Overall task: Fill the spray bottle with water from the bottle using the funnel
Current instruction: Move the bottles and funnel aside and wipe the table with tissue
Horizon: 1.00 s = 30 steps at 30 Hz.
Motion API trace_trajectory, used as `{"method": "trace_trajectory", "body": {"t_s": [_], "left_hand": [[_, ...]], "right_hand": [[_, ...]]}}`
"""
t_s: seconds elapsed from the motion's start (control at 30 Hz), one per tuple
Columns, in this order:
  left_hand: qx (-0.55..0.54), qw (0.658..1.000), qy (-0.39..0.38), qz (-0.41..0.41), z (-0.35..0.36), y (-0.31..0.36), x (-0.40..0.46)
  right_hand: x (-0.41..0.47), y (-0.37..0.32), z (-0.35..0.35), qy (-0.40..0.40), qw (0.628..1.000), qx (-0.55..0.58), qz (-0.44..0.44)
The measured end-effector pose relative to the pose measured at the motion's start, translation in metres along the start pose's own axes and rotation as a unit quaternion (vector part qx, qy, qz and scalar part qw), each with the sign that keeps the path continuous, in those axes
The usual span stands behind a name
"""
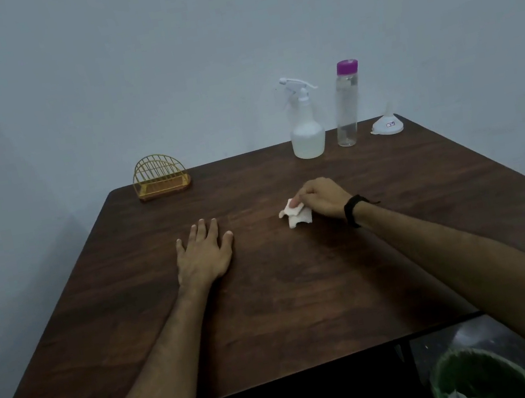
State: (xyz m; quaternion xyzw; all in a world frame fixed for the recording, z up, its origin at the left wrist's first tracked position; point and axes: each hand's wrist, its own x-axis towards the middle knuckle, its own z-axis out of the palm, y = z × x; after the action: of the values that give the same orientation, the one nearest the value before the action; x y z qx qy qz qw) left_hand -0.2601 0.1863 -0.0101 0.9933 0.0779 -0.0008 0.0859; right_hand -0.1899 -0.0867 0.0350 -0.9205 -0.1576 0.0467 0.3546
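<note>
Dark wood table (271, 301), translucent spray bottle (306, 129) part-filled, left hand (203, 257) flat, right hand (318, 198) pinching white tissue (297, 215)

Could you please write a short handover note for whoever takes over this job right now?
Left hand: flat on the table, fingers straight, holding nothing.
Right hand: pinching a white tissue against the tabletop.
Spray bottle: upright at the far edge, trigger head on; holds some clear liquid low down.
Water bottle: upright just right of it, purple cap on, nearly empty.
Funnel: resting mouth-down at the far right corner.
Done: pouring looks finished, both bottles capped.
Left: likely only wiping up and discarding the tissue; a green bin sits below on the right.
</note>
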Motion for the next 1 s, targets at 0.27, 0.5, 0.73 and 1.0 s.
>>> {"method": "trace_trajectory", "body": {"t_s": [0.27,0.5,0.73,1.0], "left_hand": [[-0.001,1.000,0.003,-0.002,0.001,0.000,-0.001],[0.002,1.000,-0.001,-0.008,0.000,0.001,0.001],[0.002,1.000,0.009,-0.006,-0.001,0.002,-0.002],[0.001,1.000,0.010,-0.003,0.001,0.001,0.000]], "right_hand": [[-0.006,0.018,0.006,0.029,0.959,-0.241,-0.148],[-0.010,-0.008,0.006,-0.089,0.990,-0.067,-0.086],[0.007,-0.010,0.008,0.031,0.995,0.085,0.034],[-0.005,0.000,0.032,0.073,0.948,-0.255,-0.176]]}}
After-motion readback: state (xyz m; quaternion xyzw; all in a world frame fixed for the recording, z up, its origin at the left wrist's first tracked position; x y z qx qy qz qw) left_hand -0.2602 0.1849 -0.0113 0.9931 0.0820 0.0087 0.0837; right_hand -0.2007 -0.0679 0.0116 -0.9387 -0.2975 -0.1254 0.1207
